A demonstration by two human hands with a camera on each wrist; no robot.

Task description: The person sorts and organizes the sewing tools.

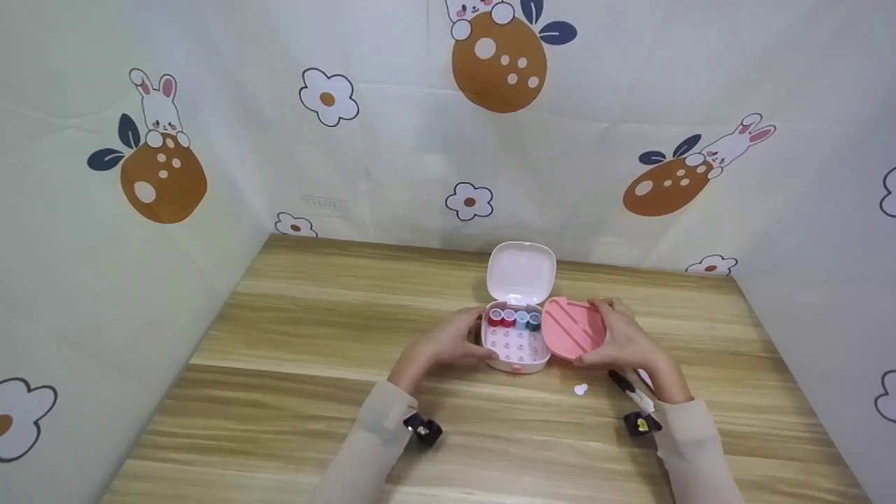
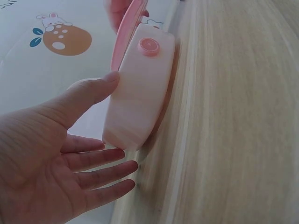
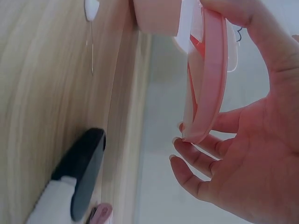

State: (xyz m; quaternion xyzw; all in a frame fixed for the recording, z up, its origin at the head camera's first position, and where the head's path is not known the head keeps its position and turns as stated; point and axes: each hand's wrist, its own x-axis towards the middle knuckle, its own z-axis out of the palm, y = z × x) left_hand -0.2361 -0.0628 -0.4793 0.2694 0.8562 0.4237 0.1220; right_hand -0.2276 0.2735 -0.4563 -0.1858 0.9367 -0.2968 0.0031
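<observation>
A pale pink sewing box [image 1: 518, 365] stands with its lid [image 1: 521, 273] raised at the back. Inside, a row of thread spools [image 1: 515, 319], two red, one light blue and one dark teal, sits along the rear above small pegs. My left hand [image 1: 455, 339] holds the box's left side, thumb [image 2: 100, 88] at the rim and fingers spread by the lower corner. My right hand [image 1: 623, 339] grips a coral pink tray [image 1: 572, 327] with diagonal dividers, thumb on one edge and fingers round the other. The tray is tilted up beside the box's right side, close to its rim.
A small white piece with a thin wire [image 3: 92, 9] lies in front of the box. Near the right wrist lies a black-and-white tool [image 3: 79, 172], with a pink rounded item [image 3: 103, 213] close by. Printed cloth walls [image 1: 392, 161] surround the wooden table [image 1: 315, 315].
</observation>
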